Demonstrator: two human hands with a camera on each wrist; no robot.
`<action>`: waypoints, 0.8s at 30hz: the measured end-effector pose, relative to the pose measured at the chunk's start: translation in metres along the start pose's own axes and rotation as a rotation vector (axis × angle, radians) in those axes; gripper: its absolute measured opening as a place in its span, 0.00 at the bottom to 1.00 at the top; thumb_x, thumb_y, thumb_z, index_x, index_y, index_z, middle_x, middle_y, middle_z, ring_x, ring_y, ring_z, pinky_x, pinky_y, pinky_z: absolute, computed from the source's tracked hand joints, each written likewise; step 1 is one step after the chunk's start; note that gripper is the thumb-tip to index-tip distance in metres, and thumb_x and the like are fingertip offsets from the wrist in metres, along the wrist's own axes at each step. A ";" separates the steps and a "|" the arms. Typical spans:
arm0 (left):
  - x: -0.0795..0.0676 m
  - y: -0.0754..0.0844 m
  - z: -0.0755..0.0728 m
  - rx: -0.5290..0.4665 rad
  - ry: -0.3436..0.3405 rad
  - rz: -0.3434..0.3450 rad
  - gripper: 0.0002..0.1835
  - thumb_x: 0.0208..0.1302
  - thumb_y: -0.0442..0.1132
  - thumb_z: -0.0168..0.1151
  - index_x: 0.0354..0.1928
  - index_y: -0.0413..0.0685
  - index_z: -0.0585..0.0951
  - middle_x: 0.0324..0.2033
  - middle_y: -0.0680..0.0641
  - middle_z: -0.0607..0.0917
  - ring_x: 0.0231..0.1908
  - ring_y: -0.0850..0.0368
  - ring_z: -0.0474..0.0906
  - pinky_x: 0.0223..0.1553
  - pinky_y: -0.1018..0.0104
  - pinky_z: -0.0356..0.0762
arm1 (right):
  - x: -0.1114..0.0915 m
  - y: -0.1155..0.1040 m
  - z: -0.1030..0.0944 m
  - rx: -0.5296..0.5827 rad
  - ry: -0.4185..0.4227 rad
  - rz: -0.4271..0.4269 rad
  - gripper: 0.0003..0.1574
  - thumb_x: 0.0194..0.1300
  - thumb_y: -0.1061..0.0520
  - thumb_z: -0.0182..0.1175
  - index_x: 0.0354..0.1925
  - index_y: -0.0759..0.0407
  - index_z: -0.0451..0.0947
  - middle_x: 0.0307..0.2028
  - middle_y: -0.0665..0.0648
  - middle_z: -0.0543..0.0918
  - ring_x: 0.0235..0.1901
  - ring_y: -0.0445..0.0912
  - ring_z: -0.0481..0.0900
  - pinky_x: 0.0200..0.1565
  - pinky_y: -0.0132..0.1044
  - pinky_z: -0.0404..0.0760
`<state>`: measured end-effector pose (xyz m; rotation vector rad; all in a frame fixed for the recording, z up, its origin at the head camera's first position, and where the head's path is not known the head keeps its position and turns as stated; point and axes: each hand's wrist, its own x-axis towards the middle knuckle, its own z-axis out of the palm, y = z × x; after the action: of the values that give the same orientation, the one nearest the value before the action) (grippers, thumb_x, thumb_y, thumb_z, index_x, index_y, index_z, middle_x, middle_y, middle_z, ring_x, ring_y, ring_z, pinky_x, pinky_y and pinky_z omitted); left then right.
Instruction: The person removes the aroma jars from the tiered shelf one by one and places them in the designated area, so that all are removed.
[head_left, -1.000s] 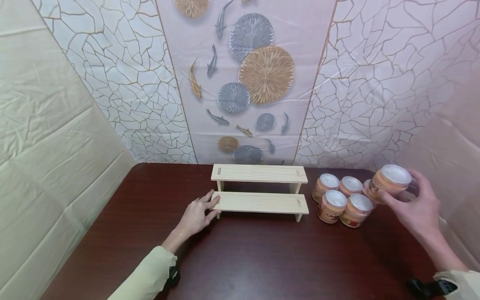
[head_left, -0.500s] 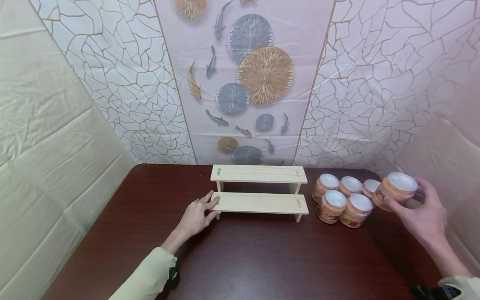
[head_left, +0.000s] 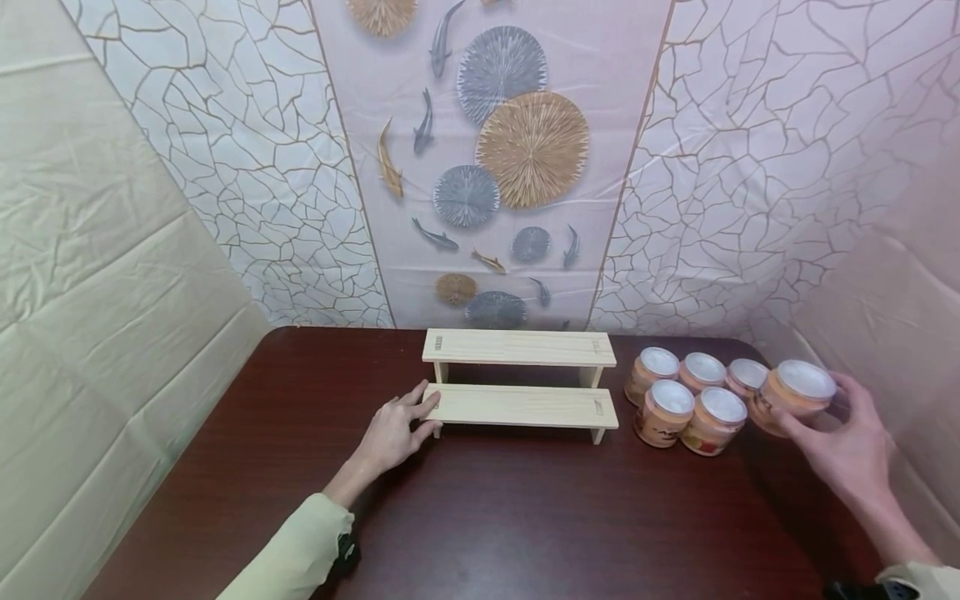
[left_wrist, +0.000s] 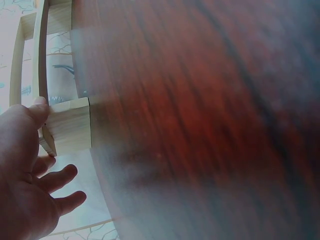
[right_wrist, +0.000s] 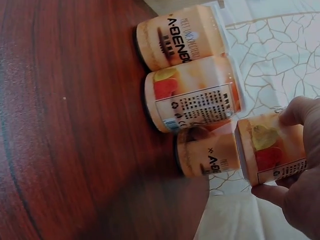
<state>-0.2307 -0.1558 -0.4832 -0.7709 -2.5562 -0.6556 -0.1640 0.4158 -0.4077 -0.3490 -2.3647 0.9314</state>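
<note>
My right hand (head_left: 851, 442) grips an orange jar (head_left: 787, 404) with a white lid, thumb on one side and fingers round the other. In the right wrist view the held jar (right_wrist: 272, 145) hangs above the tabletop, its base higher than those of the standing jars (right_wrist: 195, 95). It is at the right end of the group, overlapping a back-row jar (head_left: 746, 375) in the head view. My left hand (head_left: 392, 429) pinches the left end of the lower board of a pale two-step wooden shelf (head_left: 517, 406); some fingers stick out free below it in the left wrist view.
Several matching jars (head_left: 667, 412) stand close together in two rows to the right of the shelf. The dark wood table (head_left: 480, 517) ends at a patterned cloth backdrop (head_left: 300, 208). A beige cloth (head_left: 885, 333) rises along the right side.
My right hand has carried its jar rightward and down, uncovering the back-row jar behind it; in the last half second it shifted slightly lower. My left hand and the shelf have stayed put.
</note>
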 end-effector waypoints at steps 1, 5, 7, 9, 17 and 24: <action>0.000 0.000 0.000 -0.003 0.000 0.001 0.25 0.60 0.39 0.74 0.58 0.37 0.83 0.60 0.29 0.76 0.49 0.31 0.81 0.52 0.35 0.74 | -0.001 0.001 0.001 0.003 0.005 -0.001 0.52 0.53 0.55 0.76 0.71 0.60 0.64 0.58 0.75 0.75 0.36 0.16 0.59 0.47 0.25 0.59; 0.000 0.000 -0.001 -0.006 0.003 -0.001 0.25 0.59 0.39 0.74 0.58 0.37 0.83 0.60 0.29 0.76 0.49 0.32 0.81 0.52 0.35 0.74 | -0.003 0.004 0.006 0.022 0.017 -0.010 0.52 0.51 0.59 0.76 0.71 0.62 0.64 0.56 0.74 0.76 0.36 0.17 0.61 0.45 0.19 0.60; 0.001 0.000 0.000 -0.011 0.006 -0.002 0.25 0.59 0.38 0.74 0.58 0.37 0.83 0.60 0.29 0.76 0.49 0.32 0.81 0.51 0.35 0.74 | -0.004 0.006 0.007 0.030 0.013 -0.018 0.52 0.50 0.61 0.76 0.70 0.64 0.64 0.55 0.74 0.76 0.36 0.17 0.61 0.42 0.15 0.61; 0.001 -0.001 0.000 -0.012 0.007 -0.001 0.25 0.59 0.38 0.74 0.58 0.37 0.83 0.60 0.29 0.76 0.49 0.32 0.81 0.51 0.35 0.74 | -0.004 0.008 0.009 0.046 0.003 -0.024 0.52 0.50 0.63 0.76 0.70 0.67 0.63 0.55 0.73 0.76 0.36 0.18 0.61 0.40 0.13 0.63; 0.000 -0.002 0.001 -0.011 0.004 0.000 0.25 0.60 0.38 0.74 0.58 0.37 0.82 0.60 0.29 0.76 0.49 0.32 0.81 0.51 0.35 0.74 | -0.007 0.017 0.018 0.112 -0.011 0.005 0.48 0.50 0.67 0.75 0.66 0.69 0.64 0.47 0.52 0.74 0.37 0.19 0.66 0.41 0.13 0.70; 0.000 -0.002 0.001 -0.011 -0.002 -0.010 0.24 0.60 0.38 0.73 0.58 0.37 0.82 0.61 0.30 0.76 0.49 0.32 0.81 0.52 0.36 0.74 | -0.013 0.023 0.022 0.049 -0.017 0.006 0.49 0.50 0.63 0.76 0.67 0.68 0.65 0.51 0.70 0.77 0.35 0.17 0.63 0.38 0.13 0.65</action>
<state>-0.2323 -0.1564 -0.4842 -0.7627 -2.5620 -0.6730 -0.1662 0.4147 -0.4417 -0.3309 -2.3533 0.9972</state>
